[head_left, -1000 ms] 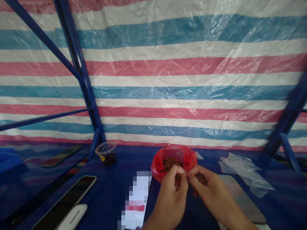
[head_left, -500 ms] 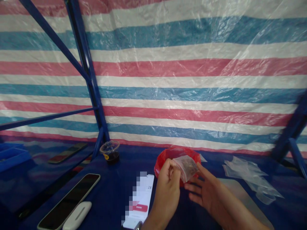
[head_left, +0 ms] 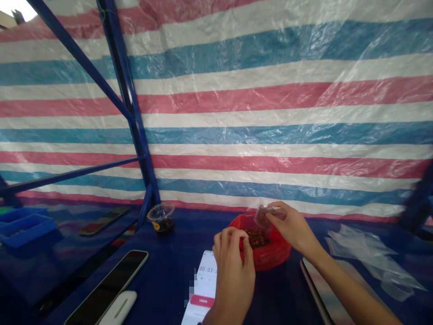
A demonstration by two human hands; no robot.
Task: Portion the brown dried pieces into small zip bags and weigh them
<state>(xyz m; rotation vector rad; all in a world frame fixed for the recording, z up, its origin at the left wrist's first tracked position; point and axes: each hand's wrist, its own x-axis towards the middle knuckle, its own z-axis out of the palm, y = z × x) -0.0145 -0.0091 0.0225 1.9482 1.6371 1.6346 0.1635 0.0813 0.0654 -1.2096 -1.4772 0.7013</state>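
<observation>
My left hand (head_left: 234, 266) is closed, its thumb and fingers pinching the near left edge of a red plastic bag (head_left: 275, 253). The red bag stands with its mouth spread, and reddish-brown dried bits (head_left: 257, 238) lie inside. Over its far rim, my right hand (head_left: 293, 226) grips a small clear zip bag (head_left: 262, 217) with brownish contents. That small bag hangs tilted above the red bag's opening; its lower part is blurred.
A lit phone (head_left: 203, 282) with a timer lies beside my left wrist. Further left are a dark phone (head_left: 108, 289), a white case (head_left: 120, 309) and a lidded cup (head_left: 164, 224). Clear bags (head_left: 368, 253) and a flat silver device (head_left: 341, 280) sit right. Blue frame bars (head_left: 130, 106) stand behind.
My right hand has gone from open to holding the small zip bag, now further back. My left hand has let go of that bag and moved down to the red bag's edge.
</observation>
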